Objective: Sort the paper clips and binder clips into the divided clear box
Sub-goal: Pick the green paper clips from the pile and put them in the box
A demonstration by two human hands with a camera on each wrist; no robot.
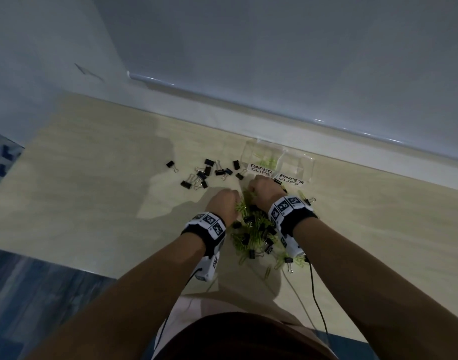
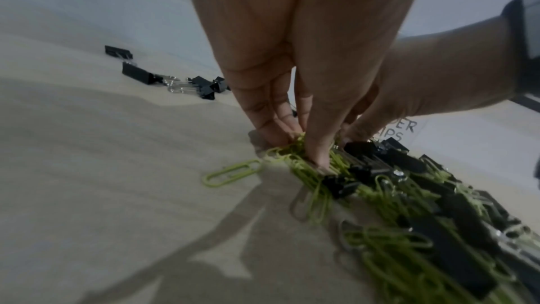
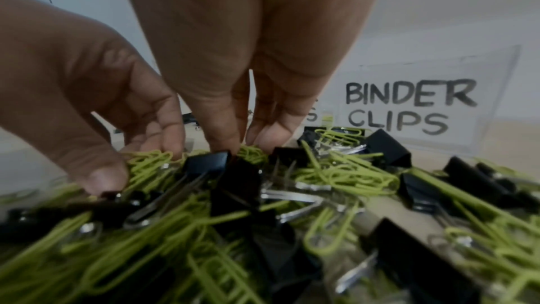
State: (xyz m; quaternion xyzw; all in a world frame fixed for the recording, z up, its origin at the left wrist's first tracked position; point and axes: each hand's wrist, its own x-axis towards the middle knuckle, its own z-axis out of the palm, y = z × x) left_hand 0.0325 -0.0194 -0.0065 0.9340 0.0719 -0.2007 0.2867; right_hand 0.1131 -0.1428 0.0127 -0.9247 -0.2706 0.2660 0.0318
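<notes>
Likely an office — pale wood desk (image 1: 92, 157) against plain wall (image 1: 274, 48).

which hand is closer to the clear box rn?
Right. The right hand sits just in front of the clear box, near its labels. The left hand is further back and to the left, over the clip pile.

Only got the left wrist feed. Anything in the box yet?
Observer: Yes. The head view shows green paper clips inside the PAPER CLIPS compartment of the clear box.
Operator: Other compartment labelled?
Observer: The right wrist view reads BINDER CLIPS on its label.
Operator: Right hand?
Observer: The right hand has its fingertips down in the mixed pile, by a black binder clip; I cannot tell whether it has a grip.
</notes>
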